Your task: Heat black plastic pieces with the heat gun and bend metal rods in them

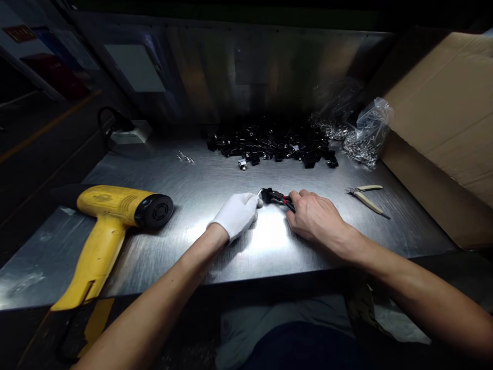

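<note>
My left hand point(238, 215), in a white glove, pinches a small metal piece point(260, 193) near the middle of the metal bench. My bare right hand point(316, 215) is wrapped round the handles of black pliers with red marks point(278, 197). The jaws of the pliers point left and meet a small black part point(266, 195) right beside my left fingertips. How the metal piece and the black part join is too small to tell. Behind both hands lies a pile of black parts point(269, 146).
A yellow heat gun point(111, 205) lies on the metal bench point(185, 205) at the left. Small metal pieces point(185, 157) lie behind it. Cream-handled pliers point(367, 199) are at the right, near a plastic bag of metal pieces point(367, 136) and a cardboard box point(442, 113).
</note>
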{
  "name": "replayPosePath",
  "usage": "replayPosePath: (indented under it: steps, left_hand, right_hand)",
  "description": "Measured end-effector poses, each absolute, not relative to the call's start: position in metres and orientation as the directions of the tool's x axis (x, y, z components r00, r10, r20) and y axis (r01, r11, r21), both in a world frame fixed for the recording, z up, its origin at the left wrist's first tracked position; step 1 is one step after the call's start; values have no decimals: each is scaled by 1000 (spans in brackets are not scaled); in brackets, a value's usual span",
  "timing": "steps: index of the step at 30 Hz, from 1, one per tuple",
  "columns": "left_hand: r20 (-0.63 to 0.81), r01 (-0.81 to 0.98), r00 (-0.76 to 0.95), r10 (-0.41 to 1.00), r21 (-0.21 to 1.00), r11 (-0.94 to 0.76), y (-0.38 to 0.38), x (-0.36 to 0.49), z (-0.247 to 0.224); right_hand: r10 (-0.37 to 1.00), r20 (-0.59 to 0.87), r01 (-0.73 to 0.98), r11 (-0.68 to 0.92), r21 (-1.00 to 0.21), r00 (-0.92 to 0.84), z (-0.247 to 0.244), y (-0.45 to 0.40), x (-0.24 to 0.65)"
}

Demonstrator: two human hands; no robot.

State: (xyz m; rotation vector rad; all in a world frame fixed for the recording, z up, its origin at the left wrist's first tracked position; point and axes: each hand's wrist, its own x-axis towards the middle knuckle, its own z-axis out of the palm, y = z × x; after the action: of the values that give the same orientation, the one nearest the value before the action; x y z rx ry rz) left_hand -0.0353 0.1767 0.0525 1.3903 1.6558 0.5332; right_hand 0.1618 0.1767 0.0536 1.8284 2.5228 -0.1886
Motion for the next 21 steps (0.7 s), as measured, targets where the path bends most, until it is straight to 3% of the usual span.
replayPosePath:
  steps: [6, 10, 13, 16, 19, 21]
  left_hand:
    - [-117, 669, -131, 985, 722, 174, 161, -46, 49]
    - [-90, 572, -148, 985, 804, 159, 148, -36, 54]
    - [-145, 451, -132, 981, 872, 189, 146, -20, 59]
    - [-324, 197, -42, 945, 925, 326, 149, -4, 61]
    - [-507, -85, 76, 859, 855, 512, 152, 4, 57]
    - [-569, -164, 99, 816, 800, 578, 152, 5, 54]
  right_hand:
    - [902, -210, 876, 275, -397, -378, 71, 182, 199]
    - [900, -202, 826, 239, -511, -386, 76, 175, 216]
    - [918, -169, 822, 224, -523, -358, 71, 166, 215]
    - [928, -97, 831, 272, -485, -361, 64, 156, 207]
    - [934, -9, 872, 331, -360, -358, 59, 148, 200]
    - [934, 40, 897, 353, -265, -356, 57, 143, 198]
